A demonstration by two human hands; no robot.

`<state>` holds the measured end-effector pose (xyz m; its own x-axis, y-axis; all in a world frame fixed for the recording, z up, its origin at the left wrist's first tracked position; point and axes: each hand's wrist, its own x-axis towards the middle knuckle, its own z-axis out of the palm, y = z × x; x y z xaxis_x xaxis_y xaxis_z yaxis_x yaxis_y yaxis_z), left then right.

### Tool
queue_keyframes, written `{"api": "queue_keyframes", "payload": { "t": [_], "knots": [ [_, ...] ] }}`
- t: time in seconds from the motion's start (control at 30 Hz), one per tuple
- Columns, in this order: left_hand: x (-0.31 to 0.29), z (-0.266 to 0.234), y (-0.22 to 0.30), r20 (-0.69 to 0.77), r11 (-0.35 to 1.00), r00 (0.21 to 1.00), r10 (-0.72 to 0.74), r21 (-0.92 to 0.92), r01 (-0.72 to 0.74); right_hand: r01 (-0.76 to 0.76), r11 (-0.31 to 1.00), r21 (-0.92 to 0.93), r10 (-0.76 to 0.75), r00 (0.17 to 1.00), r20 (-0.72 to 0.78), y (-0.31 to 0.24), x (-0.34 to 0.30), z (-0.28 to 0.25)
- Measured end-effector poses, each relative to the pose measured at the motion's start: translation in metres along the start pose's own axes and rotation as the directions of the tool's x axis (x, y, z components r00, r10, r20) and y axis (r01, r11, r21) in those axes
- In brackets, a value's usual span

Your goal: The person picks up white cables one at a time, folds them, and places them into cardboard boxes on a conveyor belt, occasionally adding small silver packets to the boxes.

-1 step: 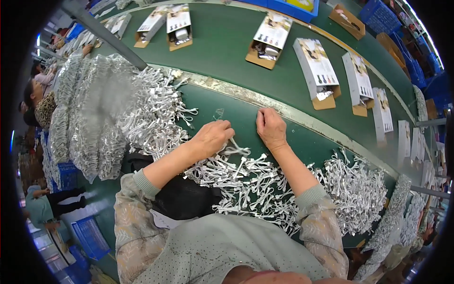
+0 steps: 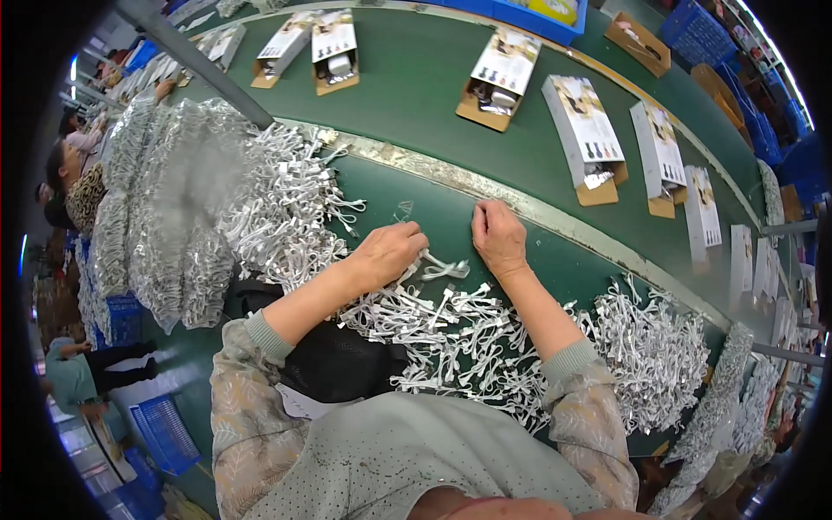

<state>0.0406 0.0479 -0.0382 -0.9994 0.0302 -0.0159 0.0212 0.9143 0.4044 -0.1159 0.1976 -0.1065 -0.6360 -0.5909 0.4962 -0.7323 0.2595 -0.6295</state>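
My left hand is closed in a pinch on a white cable, a short bundled one whose looped end sticks out to the right from under my fingers. To its right, my right hand is curled into a fist over the green table; whether anything lies inside its fingers is hidden. Below both hands, between my forearms, spreads a loose pile of short white cables. A few thin wire-like pieces lie on the table just beyond my left hand.
More cables heap up at the left and right. Bagged bundles stack at the far left. A metal rail divides my table from a green belt with several open printed boxes. A black mesh bag sits by my left forearm.
The free end of the cable in my left hand has shifted slightly right. Both hands keep nearly the same place, and the view has shifted a little.
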Motion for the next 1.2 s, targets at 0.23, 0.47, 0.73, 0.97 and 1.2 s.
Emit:
{"api": "queue_keyframes", "payload": {
  "t": [0.23, 0.47, 0.73, 0.97, 1.2],
  "knots": [
    [0.005, -0.025, -0.022, -0.071, 0.965, 0.963, -0.261, -0.017, 0.261, -0.026, 1.000, -0.007, 0.026, 0.999, 0.021, -0.004, -0.006, -0.003],
    [0.001, -0.010, 0.009, 0.141, 0.969, 0.959, -0.244, 0.008, 0.246, -0.005, 1.000, -0.001, 0.005, 1.000, 0.007, -0.006, 0.004, -0.004],
    [0.005, 0.002, 0.011, 0.030, 0.945, 0.951, -0.309, -0.104, 0.311, 0.153, 0.947, 0.284, -0.237, 0.928, 0.289, -0.025, 0.009, -0.031],
    [0.002, -0.003, -0.017, -0.220, 0.917, 0.898, -0.380, 0.038, 0.397, -0.007, 0.981, 0.195, -0.092, 0.863, 0.496, -0.023, -0.001, -0.053],
    [-0.009, 0.001, -0.020, -0.265, 0.833, 0.794, -0.548, -0.257, 0.490, -0.751, 0.351, 0.559, 0.468, 0.658, 0.590, -0.021, 0.069, 0.004]
  ]
}}
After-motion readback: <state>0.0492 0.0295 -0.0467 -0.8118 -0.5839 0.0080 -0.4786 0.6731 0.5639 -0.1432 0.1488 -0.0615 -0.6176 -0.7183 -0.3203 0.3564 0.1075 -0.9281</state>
